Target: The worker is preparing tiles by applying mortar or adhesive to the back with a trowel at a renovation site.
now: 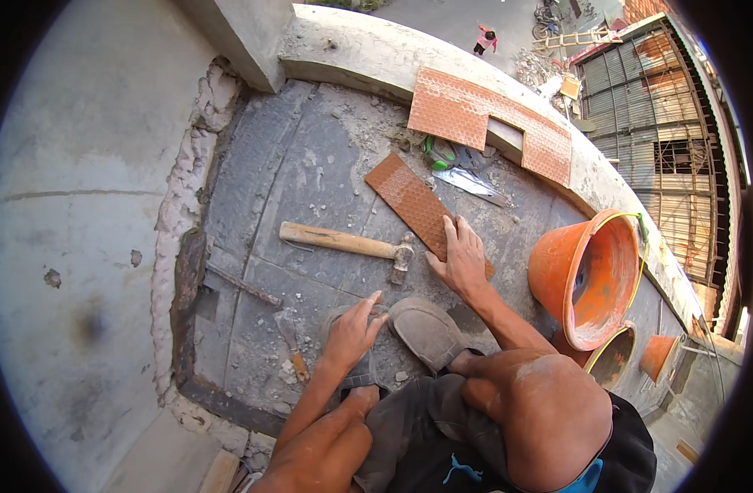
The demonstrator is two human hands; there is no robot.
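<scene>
Head view: the right hand point(461, 261) lies flat, fingers spread, on a narrow orange tile point(416, 205) near the middle of the rough grey floor point(311, 164). The tile looks stiff and brittle, best gripped by its long edges. Left hand point(352, 329) rests open on a shoe point(426, 329). A hammer point(348, 243) lies just beside the tile, on a high ledge outdoors.

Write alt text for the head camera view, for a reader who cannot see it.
A crouching person presses the right hand flat on a narrow orange tile lying on a rough grey floor, while the left hand rests by their shoe. A wooden-handled hammer lies beside the tile, an orange bucket at right.
</scene>
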